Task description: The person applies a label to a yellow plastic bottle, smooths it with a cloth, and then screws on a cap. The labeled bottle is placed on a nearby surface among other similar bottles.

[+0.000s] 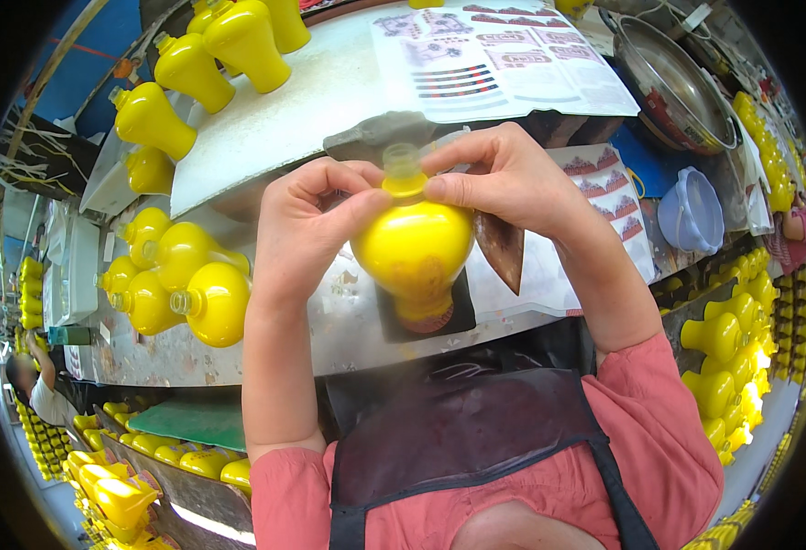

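Note:
A glossy yellow bottle (414,247) with a see-through, threaded neck stands in front of me on a dark pad (458,316). Reddish printed patterns show faintly on its lower body. My left hand (316,215) is closed at the left of the neck, thumb and fingers pressed against the shoulder. From the right, my right hand (508,174) pinches the same neck base with thumb and forefinger. Whether a thin film lies under the fingertips cannot be made out. Just behind the bottle, by my right wrist, rests a brown pointed blade-like piece (501,249).
More yellow bottles lie at the left (218,302) and stand on a white board (284,119). Printed decal sheets (513,69) cover the far right. A metal pan (673,82) and a lilac bucket (691,211) sit rightward. Another person (45,390) is at far left.

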{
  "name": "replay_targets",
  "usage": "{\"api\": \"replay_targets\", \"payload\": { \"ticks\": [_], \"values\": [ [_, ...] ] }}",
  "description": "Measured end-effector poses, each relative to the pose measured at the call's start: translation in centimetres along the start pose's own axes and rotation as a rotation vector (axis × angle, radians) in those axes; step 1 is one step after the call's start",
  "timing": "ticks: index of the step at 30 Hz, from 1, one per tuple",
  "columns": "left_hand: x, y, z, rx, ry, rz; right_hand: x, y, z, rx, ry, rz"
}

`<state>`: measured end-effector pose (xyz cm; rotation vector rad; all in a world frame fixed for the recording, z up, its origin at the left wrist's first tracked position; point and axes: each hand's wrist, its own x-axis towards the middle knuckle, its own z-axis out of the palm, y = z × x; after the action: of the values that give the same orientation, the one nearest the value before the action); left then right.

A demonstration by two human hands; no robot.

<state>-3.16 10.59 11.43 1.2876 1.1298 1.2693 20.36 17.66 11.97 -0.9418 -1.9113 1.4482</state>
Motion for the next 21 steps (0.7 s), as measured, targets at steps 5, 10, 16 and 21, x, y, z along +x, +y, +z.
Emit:
{"api": "replay_targets", "payload": {
  "ticks": [5,10,16,21],
  "values": [
    [0.31,0.04,0.04,0.018,-0.001,-0.014,0.36,0.32,-0.14,-0.008,-0.007,0.001],
    [0.41,0.21,-0.02,0.023,-0.024,-0.009,0.66,0.61,-0.39,0.005,-0.047,-0.033],
    [0.52,0.44,-0.15,0.023,-0.033,-0.020,0.81,0.86,-0.33,0.021,-0.047,-0.055],
    [0.53,0.46,-0.29,0.052,-0.050,-0.024,0.70,0.48,-0.22,-0.004,-0.044,-0.063]
  ]
}}
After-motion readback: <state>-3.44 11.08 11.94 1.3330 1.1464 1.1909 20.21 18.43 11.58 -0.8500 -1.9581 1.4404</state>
